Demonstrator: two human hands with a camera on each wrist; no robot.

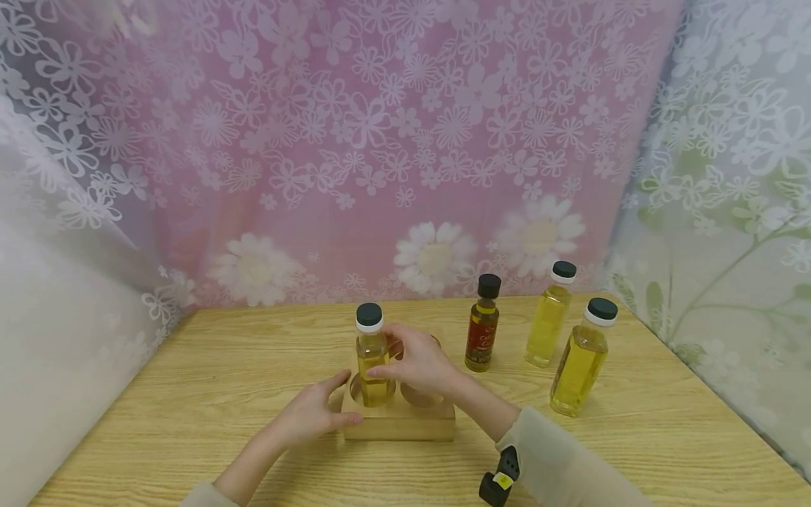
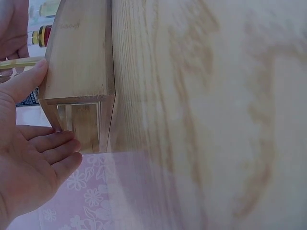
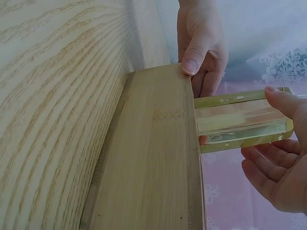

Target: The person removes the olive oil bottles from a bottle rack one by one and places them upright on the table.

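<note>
A clear bottle of yellow oil (image 1: 370, 352) with a dark green cap stands upright in the left front hole of a wooden bottle holder (image 1: 399, 429). My right hand (image 1: 419, 360) holds this bottle, thumb on its near side and fingers behind; the right wrist view shows the thumb on the oil bottle (image 3: 240, 117) too. At the holder's left end, my left hand (image 1: 310, 415) grips the wood. Its thumb presses the front upper edge of the holder (image 2: 79, 52), while the other fingers lie by the open end. My right hand hides part of the holder's back.
Right of the holder stand a dark bottle with a red label (image 1: 482, 338) and two clear bottles of yellow oil, one farther back (image 1: 548, 327) and one nearer (image 1: 579, 370). A black device (image 1: 500, 479) hangs at the right sleeve. Flowered curtains (image 1: 380, 141) border the wooden table (image 1: 209, 394).
</note>
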